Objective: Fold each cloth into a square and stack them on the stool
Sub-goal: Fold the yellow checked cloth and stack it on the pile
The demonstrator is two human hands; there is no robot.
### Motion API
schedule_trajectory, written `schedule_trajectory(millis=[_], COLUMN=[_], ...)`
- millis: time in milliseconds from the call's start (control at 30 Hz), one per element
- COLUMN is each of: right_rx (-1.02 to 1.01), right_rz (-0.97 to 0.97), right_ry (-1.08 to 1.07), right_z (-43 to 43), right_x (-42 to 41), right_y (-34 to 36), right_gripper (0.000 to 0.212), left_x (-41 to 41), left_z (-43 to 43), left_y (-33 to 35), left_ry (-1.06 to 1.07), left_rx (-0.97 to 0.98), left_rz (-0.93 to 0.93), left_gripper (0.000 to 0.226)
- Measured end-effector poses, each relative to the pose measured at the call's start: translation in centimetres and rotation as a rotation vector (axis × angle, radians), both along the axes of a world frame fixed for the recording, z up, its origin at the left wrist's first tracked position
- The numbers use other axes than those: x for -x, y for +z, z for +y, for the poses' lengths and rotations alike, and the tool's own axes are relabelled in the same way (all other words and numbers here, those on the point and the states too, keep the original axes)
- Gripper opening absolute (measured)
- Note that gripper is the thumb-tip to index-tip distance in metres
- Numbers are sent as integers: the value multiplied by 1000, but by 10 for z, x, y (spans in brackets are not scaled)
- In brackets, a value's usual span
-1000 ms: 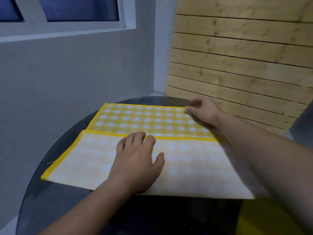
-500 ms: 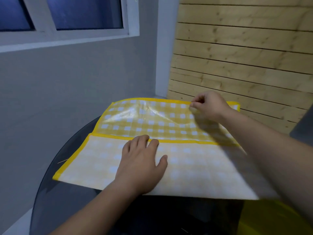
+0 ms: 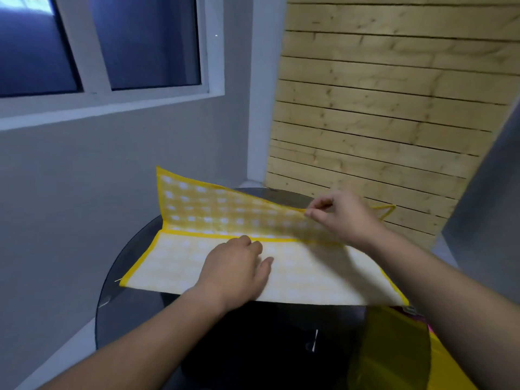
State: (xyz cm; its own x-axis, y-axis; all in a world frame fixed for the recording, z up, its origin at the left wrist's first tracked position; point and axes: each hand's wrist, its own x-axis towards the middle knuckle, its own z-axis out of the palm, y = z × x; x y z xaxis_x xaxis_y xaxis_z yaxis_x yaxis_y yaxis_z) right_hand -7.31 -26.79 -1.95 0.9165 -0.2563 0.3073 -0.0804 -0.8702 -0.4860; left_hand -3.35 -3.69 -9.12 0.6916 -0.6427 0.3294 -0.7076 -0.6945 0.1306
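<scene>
Now cloth [image 3: 180, 257] on tabletop [image 3: 126, 313], long axis left-right. Left hand [image 3: 233, 268] flat, fingers relaxed, pressing near half; crease just beyond fingertips. Right hand [image 3: 340, 218] fingers pinch raised far edge; flap likely folds toward left fingers.

Glossy checked cloth [image 3: 225, 212] on a smooth dark glass table [image 3: 135, 311].

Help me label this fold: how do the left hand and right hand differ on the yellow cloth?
The left hand lies palm-down on the pale near half of the yellow cloth; the right hand pinches the checked far flap's edge. The left hand is down at the table; the right hand holds its flap raised off it. Both touch the same cloth.
</scene>
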Motion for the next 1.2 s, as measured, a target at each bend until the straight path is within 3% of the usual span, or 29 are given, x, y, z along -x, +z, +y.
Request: schedule_trajectory(millis=[133, 200, 300, 400, 533, 667, 1033, 1200], right_rx=[154, 168, 50, -55, -82, -82, -33, 11], right_rz=[77, 108, 152, 223, 218, 205, 158, 266], right_ry=[21, 32, 64, 76, 99, 93, 101, 150], right_z=[22, 29, 36, 40, 38, 35, 31, 28], right_x=[39, 56, 74, 86, 96, 98, 105, 100], right_y=[-8, -17, -33, -51, -74, -81, -97, -81], right_gripper=[10, 8, 13, 21, 19, 15, 11, 17], left_x=[27, 35, 36, 29, 19, 12, 3, 1], left_z=[10, 18, 32, 39, 44, 46, 48, 47], left_y=[19, 24, 21, 12, -8, -13, -21, -19], left_ry=[-362, -437, -356, -217, -128, -111, -123, -128], left_rx=[81, 121, 101, -173, -403, -410, -335, -369], left_rz=[-162, -229, -205, -14, 168, 256, 353, 380], left_gripper=[35, 28, 45, 70, 77, 86, 70, 70])
